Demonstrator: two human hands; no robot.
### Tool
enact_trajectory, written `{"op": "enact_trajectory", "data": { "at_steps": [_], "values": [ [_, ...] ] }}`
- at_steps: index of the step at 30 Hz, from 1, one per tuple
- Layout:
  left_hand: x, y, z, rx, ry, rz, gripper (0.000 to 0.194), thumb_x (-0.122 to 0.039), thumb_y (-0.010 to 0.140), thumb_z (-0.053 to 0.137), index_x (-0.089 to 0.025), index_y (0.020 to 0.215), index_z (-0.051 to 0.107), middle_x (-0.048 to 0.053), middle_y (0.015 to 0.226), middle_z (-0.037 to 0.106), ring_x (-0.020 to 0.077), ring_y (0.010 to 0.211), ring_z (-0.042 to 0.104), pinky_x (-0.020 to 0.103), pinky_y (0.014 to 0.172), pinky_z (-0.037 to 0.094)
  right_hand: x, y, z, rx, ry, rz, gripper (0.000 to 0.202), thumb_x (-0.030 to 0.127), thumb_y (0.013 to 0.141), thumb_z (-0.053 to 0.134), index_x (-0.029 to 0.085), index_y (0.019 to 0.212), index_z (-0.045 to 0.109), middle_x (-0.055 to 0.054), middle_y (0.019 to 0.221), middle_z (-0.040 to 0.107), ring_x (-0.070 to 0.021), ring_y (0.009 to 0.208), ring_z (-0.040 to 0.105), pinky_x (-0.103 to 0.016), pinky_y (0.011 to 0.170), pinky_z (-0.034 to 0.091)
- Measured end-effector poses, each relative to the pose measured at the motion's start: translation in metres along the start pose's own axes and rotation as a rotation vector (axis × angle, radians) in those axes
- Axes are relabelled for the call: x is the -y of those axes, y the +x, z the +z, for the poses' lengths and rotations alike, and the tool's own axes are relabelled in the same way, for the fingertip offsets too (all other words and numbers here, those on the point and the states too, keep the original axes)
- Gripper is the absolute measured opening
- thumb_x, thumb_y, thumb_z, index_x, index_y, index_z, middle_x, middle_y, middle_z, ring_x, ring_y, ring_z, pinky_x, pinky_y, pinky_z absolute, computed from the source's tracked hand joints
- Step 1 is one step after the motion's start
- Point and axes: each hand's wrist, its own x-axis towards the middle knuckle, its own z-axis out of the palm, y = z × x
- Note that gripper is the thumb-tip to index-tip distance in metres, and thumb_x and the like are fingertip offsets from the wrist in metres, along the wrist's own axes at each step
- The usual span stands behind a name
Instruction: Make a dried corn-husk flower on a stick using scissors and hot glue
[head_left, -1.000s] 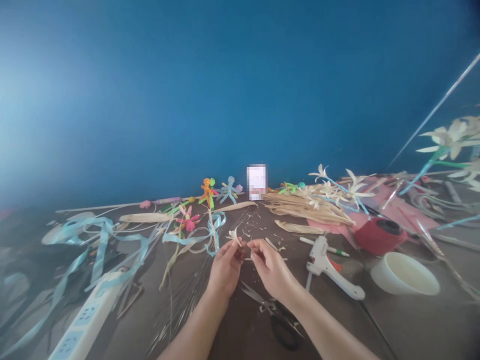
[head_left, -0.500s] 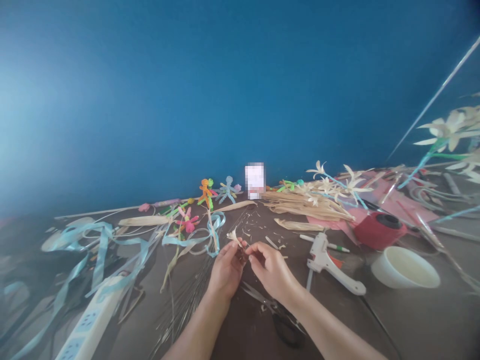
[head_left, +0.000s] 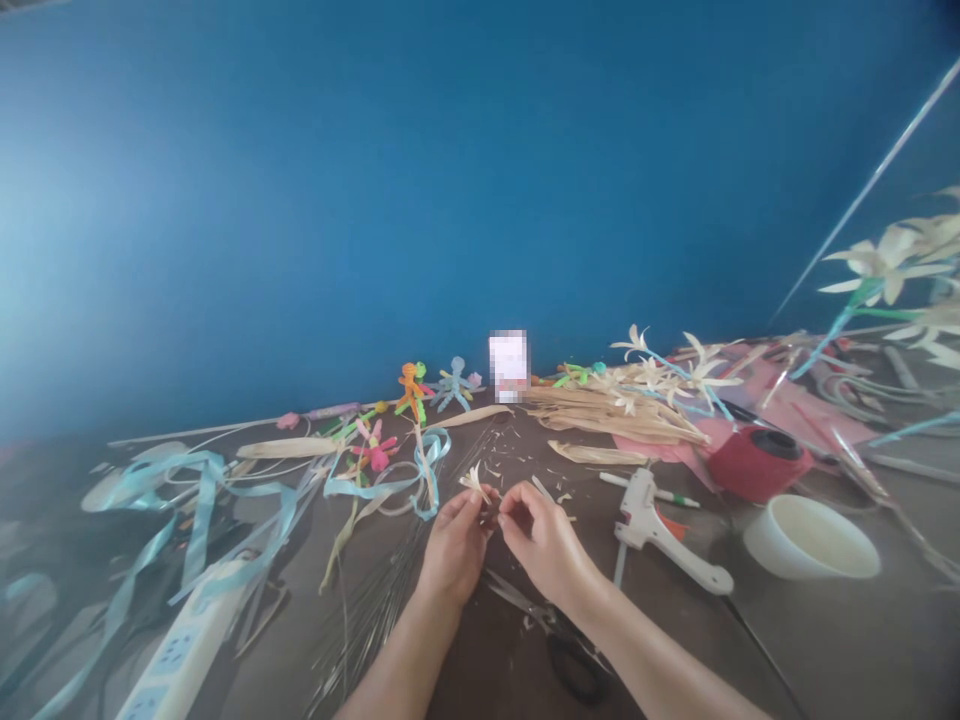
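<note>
My left hand [head_left: 454, 545] is closed in a pinch on a small cream flower [head_left: 473, 481] that looks made of dried husk, its petals pointing up past the fingertips. Close against it, my right hand [head_left: 546, 540] pinches thumb to forefinger at the flower's lower end. What sits between those right fingertips is too small to make out. Beneath the right wrist lie black-handled scissors [head_left: 576, 662], partly covered by the forearm. A bundle of thin dark wires [head_left: 367, 625] runs beside my left forearm. Husk scraps [head_left: 564, 497] are scattered beyond the hands.
On the right are a white glue gun [head_left: 639, 508], a white bowl [head_left: 814, 540], a red holder [head_left: 757, 465] and finished flowers [head_left: 885, 265]. Dried husks [head_left: 615, 412] lie behind. Leftward are blue ribbon [head_left: 202, 490], a power strip [head_left: 176, 645] and fuzzy coloured figures [head_left: 411, 388]. A blue wall [head_left: 450, 180] stands behind.
The flower has turned more upright in my left fingers, and its petals show more. Both hands have shifted only slightly and stay close together.
</note>
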Motion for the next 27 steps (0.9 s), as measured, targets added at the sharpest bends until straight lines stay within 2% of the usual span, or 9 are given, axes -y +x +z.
{"op": "enact_trajectory", "data": {
  "at_steps": [6,13,27],
  "values": [
    [-0.0002,0.0007,0.0004,-0.015,0.007,-0.008,0.013,-0.024,0.068,0.065,-0.013,0.074,0.066,0.005,0.075,0.064,0.0132,0.067,0.058,0.025,0.064,0.043,0.0021,0.0004,-0.0006,0.008,-0.022,-0.006,0.006,0.015,0.073,0.044,0.02,0.072,0.048,0.002,0.064,0.055,-0.0127,0.057,0.052,-0.022,0.057,0.04],
    [-0.0001,-0.0011,0.0012,0.031,-0.008,-0.002,0.011,-0.023,0.071,0.062,-0.013,0.073,0.066,0.005,0.076,0.063,0.0133,0.069,0.057,0.025,0.065,0.043,-0.0017,0.0004,0.0004,0.015,-0.013,-0.009,0.007,0.014,0.073,0.045,0.02,0.072,0.047,0.003,0.063,0.054,-0.0122,0.057,0.052,-0.021,0.057,0.04],
    [0.0014,0.0001,-0.0028,0.041,-0.013,-0.011,0.01,-0.021,0.072,0.061,-0.012,0.075,0.066,0.004,0.076,0.063,0.0121,0.069,0.056,0.023,0.064,0.042,0.0004,0.0003,-0.0015,0.04,-0.031,0.012,0.007,0.014,0.072,0.045,0.02,0.07,0.044,0.004,0.062,0.052,-0.0108,0.056,0.05,-0.02,0.056,0.038]
  ]
}}
